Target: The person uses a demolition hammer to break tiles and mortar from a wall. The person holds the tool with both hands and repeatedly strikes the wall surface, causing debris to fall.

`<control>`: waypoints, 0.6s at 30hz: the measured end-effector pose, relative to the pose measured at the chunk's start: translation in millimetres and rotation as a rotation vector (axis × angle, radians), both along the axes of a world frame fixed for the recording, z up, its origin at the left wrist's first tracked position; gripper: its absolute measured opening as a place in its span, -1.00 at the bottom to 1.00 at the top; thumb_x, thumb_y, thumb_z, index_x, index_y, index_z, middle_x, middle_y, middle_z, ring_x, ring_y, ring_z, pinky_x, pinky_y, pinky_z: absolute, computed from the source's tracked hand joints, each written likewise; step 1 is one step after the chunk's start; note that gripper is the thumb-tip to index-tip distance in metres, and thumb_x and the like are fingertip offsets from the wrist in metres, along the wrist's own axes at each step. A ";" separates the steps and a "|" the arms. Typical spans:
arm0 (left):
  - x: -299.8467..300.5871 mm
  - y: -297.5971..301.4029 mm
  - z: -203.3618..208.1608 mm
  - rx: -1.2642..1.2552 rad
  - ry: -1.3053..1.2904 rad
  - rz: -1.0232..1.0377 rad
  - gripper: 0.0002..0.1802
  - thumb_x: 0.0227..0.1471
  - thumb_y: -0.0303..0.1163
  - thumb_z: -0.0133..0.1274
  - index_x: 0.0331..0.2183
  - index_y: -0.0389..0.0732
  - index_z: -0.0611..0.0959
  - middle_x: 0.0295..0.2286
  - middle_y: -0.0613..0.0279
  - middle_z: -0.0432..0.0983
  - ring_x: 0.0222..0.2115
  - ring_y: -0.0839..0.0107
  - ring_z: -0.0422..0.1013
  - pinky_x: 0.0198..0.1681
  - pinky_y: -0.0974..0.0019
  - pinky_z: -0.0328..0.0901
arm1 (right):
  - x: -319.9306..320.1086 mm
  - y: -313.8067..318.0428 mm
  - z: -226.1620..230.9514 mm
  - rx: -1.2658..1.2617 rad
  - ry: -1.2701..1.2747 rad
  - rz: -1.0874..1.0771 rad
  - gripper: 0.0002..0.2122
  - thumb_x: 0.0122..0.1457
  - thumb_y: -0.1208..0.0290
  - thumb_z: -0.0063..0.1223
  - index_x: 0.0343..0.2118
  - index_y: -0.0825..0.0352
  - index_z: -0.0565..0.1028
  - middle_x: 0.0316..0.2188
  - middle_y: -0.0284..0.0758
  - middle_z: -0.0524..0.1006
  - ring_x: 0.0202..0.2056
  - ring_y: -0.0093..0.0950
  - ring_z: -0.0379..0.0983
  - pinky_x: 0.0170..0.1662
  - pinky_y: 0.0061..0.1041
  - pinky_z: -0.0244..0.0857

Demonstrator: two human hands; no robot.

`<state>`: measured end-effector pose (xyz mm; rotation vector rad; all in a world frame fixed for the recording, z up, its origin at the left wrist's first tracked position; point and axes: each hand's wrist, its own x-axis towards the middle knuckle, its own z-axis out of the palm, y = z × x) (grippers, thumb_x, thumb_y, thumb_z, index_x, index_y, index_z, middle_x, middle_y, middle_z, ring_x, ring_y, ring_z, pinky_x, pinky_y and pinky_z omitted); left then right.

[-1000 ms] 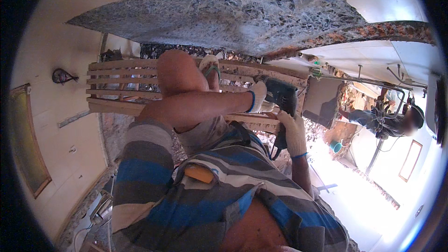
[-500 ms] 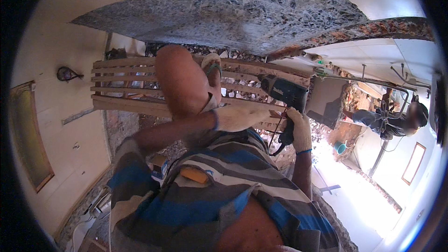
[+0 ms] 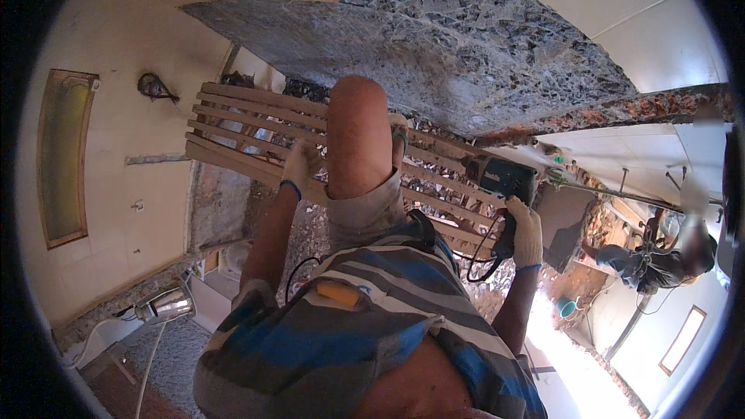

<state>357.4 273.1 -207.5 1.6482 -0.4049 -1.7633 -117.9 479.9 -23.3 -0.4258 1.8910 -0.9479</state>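
A dark teal-and-black power drill (image 3: 504,177) lies on its side over the right part of the slatted wooden platform (image 3: 264,112). My right hand (image 3: 524,231), in a pale knitted glove, is closed round its rear handle, where a black cord loops down. In a matching glove, my left hand (image 3: 303,164) rests on the slats just left of my raised knee, with its fingers stretched out and nothing seen in it. Finer detail of those fingers is blurred. My sandalled foot is on the platform, partly hidden behind the knee.
Chipped grey stone wall (image 3: 466,54) rises beyond the platform, with rubble below the slats. At the right, another person (image 3: 660,256) works near pipes and a teal bucket (image 3: 566,307). A metal lamp-like fixture (image 3: 164,306) and cables lie at lower left.
My left hand has moved away from beside the drill, leftward to the slats past my knee. The right hand keeps hold of the drill. The whole view has shifted and tilted.
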 end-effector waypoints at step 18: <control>-145.5 -103.1 249.8 -1.049 -0.856 -0.867 -0.34 0.42 0.11 -0.20 0.10 -0.30 0.58 0.09 -0.15 0.52 0.16 -0.11 0.40 0.22 0.04 0.26 | -34.2 -12.7 21.0 0.192 0.521 0.380 -0.55 0.16 0.07 0.24 -0.12 0.43 0.63 -0.38 0.04 0.67 -0.30 -0.10 0.68 -0.23 -0.17 0.47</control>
